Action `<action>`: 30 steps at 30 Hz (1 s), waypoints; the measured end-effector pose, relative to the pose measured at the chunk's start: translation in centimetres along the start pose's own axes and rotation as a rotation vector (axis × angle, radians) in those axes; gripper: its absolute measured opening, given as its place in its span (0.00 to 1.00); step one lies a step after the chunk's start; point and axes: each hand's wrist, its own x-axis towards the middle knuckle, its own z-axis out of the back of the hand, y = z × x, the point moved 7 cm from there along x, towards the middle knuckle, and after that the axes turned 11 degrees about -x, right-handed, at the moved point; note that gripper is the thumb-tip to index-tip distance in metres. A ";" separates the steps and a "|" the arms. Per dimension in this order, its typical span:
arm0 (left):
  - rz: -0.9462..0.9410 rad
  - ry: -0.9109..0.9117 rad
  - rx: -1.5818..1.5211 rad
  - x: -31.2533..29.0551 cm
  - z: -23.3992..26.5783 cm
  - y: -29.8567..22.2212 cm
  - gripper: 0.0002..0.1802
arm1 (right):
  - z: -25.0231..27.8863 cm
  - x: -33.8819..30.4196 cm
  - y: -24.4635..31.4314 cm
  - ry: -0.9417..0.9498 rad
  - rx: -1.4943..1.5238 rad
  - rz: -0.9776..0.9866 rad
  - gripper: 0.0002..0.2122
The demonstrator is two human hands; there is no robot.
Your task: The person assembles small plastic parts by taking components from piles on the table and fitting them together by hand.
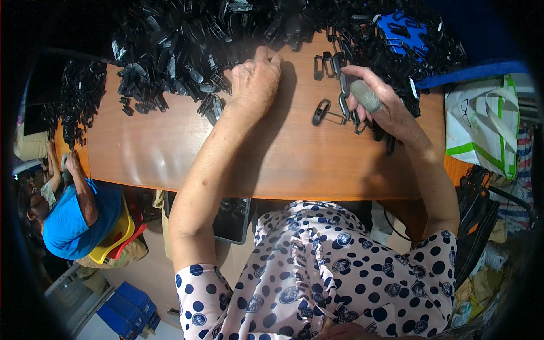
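Observation:
My left hand [254,82] rests at the near edge of a heap of black plastic clips [187,42], its fingers curled and pressed together. What they hold, if anything, is hidden. To the right, my right hand [388,107] lies beside some black clips, its index finger stretched out from the others. A grey-green cover [366,96] wraps one of its digits. Its fingertips touch or nearly touch a long black clip [343,85]. Left of that hand, a loose black clip [321,111] lies on the table, and narrow frame-shaped clips [319,67] stand farther back.
Heaped clips cover the far side of the brown table [170,153]. A blue tray [401,34] shows among them. At right hangs a white and green bag [481,124]. A dark tray [232,224] sits below the table edge. Another person in blue [71,221] works at left.

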 end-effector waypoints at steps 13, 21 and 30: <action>-0.082 -0.207 -0.081 -2.0 2.0 0.8 0.17 | -6.3 0.6 2.0 0.051 -0.922 0.397 0.19; 0.303 -0.131 -1.814 -9.1 1.6 1.0 0.22 | -5.6 1.1 3.5 -0.047 -0.815 0.374 0.15; 0.326 -0.174 -2.313 -14.7 0.3 -0.8 0.20 | -5.4 -0.5 2.6 -0.030 0.009 -0.107 0.10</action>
